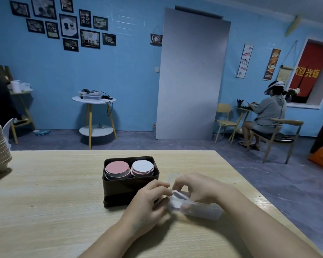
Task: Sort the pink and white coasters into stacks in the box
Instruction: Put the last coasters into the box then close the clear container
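Left hand and right hand both have fingers curled, pinching the clear plastic container just right of the dark box. Pink stack and white-topped stack sit side by side inside. Likely fetching the next coaster; contents unclear.

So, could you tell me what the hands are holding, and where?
A clear plastic container: the left hand grips its left end, the right hand pinches its top edge.

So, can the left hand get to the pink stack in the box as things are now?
Probably yes, once freed. The left hand grips the clear container beside the box; the box is open on top and nothing lies over the pink stack.
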A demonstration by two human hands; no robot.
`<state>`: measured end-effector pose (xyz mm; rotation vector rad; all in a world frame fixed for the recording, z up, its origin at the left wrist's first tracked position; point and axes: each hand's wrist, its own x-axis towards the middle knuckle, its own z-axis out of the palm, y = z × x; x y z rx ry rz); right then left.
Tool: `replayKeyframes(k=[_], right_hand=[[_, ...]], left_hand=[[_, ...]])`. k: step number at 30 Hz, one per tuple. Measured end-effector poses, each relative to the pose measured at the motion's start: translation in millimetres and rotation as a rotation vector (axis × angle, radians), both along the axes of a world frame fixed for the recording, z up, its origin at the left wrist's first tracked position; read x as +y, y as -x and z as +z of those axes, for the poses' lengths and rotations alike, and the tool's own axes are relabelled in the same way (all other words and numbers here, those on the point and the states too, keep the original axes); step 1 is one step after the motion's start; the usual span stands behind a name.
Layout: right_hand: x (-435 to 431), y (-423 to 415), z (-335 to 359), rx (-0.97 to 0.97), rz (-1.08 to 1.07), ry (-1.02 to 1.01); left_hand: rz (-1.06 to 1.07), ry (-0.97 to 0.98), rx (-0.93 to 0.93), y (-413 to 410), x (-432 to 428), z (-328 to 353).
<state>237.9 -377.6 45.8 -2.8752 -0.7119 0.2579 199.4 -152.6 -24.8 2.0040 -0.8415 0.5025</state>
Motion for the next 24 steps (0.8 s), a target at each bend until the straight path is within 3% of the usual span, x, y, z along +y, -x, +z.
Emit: replayKeyframes(k=[9, 17, 24], right_hand=[[-20, 4, 13, 0.007, -0.028, -0.138], [-29, 22, 2, -0.272, -0.039, -0.214], [-29, 32, 6, -0.265, -0.059, -0.397]], left_hand=[[0.005, -0.021, -0.002, 1, 0, 2], [0.056, -0.091, -0.078, 12, 1, 18], [0.103, -0.083, -0.150, 14, 23, 40]])
